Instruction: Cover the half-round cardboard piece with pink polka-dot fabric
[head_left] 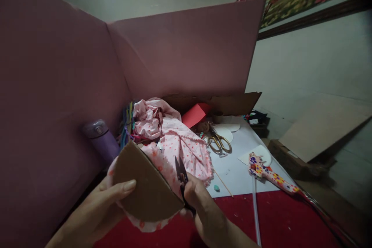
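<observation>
Between my hands is a half-round piece of brown cardboard [145, 190] with pink dotted fabric [158, 159] behind it, sticking out past its edges. My left hand [110, 197] grips the cardboard and fabric, thumb flat on the cardboard face. In my right hand [202, 205] is a small pair of dark scissors [182, 180], blades pointing up and slightly apart. The scissors are close to the right corner of the cardboard; whether they touch the fabric I cannot tell. My right fingers are partly hidden behind the scissors.
Crumpled pink dotted cloth [186, 145] lies behind my hands, near a purple bottle [106, 141]. Gold-handled scissors [220, 143], red paper [196, 115], a thin stick [223, 183] and white cutouts [263, 155] rest on white paper. A flower-patterned glue gun [270, 174] with its cord lies right. Pink boards [186, 54] stand behind.
</observation>
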The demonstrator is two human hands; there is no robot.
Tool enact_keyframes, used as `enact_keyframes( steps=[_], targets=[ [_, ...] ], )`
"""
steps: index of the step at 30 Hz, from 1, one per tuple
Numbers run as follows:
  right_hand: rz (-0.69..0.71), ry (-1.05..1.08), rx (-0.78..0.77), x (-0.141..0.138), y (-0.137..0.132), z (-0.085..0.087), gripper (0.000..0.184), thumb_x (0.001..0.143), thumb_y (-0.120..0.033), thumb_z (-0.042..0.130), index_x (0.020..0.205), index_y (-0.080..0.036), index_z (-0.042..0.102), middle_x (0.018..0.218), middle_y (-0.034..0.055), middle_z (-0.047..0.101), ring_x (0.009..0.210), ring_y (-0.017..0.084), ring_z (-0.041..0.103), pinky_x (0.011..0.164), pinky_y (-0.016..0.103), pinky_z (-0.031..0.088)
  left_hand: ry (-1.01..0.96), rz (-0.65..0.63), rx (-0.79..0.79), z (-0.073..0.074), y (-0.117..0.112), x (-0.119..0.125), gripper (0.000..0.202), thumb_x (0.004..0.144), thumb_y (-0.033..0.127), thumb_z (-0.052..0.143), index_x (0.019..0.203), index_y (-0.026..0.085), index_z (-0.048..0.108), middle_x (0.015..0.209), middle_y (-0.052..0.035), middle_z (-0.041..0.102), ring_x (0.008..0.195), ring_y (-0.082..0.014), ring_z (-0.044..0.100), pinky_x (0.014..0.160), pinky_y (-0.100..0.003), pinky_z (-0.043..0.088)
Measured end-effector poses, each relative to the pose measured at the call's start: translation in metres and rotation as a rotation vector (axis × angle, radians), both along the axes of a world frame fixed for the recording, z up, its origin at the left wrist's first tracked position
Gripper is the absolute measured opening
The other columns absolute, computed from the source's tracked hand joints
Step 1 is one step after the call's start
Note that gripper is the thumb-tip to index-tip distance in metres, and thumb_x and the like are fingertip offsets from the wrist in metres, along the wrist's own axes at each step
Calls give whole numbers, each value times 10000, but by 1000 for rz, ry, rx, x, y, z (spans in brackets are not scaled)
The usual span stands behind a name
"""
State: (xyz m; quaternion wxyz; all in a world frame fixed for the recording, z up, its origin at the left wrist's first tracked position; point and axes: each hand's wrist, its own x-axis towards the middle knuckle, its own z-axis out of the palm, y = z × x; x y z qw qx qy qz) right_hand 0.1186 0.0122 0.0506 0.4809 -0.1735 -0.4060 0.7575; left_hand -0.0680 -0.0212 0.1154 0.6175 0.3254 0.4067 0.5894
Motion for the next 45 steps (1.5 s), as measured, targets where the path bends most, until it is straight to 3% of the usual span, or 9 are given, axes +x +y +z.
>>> enact_keyframes(
  steps=[5,13,18,22,25,30,37,43,45],
  targets=[
    [-113,-5,146,10,-8,-4,512,653,-398,797,1104,-217,635,945,52,689,842,225,621,773,315,479,-21,53,-42,-19,4,20,578,677,114,737,1215,275,598,942,-62,769,936,-297,687,821,-387,542],
    [-523,-341,188,30,-7,-17,250,681,-322,762,887,-190,714,785,40,717,776,231,657,722,287,516,-113,59,139,-43,4,33,516,611,174,787,1091,339,690,1040,-15,753,1067,-292,627,900,-373,496],
    [-588,-335,295,40,-4,7,220,635,-291,784,821,-201,707,771,42,707,754,243,638,692,313,512,-125,34,441,-19,-10,30,539,590,311,807,1113,353,686,1239,8,656,1164,-299,559,979,-388,428],
    [-749,-295,437,41,-5,20,112,675,-232,764,740,-232,672,729,6,650,711,204,585,671,297,478,-104,-2,492,8,-22,25,259,736,479,661,961,382,743,1005,5,761,991,-248,662,904,-364,480],
    [-832,-217,525,40,-5,24,121,702,-200,745,685,-236,630,756,5,614,790,207,558,736,315,459,-104,-38,492,27,-23,28,318,776,510,599,1016,348,731,739,-16,759,699,-217,692,704,-340,552],
    [-769,-224,539,40,-9,30,100,700,-211,746,700,-229,647,701,9,609,740,208,556,682,312,458,10,-116,517,38,-18,36,207,707,373,723,707,176,786,833,-97,763,845,-271,683,765,-330,529],
    [-624,-240,293,43,-23,21,225,643,-282,793,845,-249,700,765,14,688,701,218,590,638,310,469,-55,-97,477,31,-23,34,402,720,482,682,985,188,753,979,-88,760,1011,-271,651,888,-342,483],
    [-571,-127,338,42,-22,32,174,631,-261,793,773,-231,697,712,-5,666,697,200,587,660,304,466,18,-246,648,66,-49,45,612,586,645,687,1003,201,750,1132,-130,706,1088,-380,602,926,-476,451],
    [-543,-71,366,38,-22,41,187,606,-253,801,745,-220,680,687,-13,644,646,177,559,623,289,456,15,-275,661,77,-50,50,514,638,631,658,960,244,761,1086,-98,730,980,-352,663,874,-487,481]
  ],
)
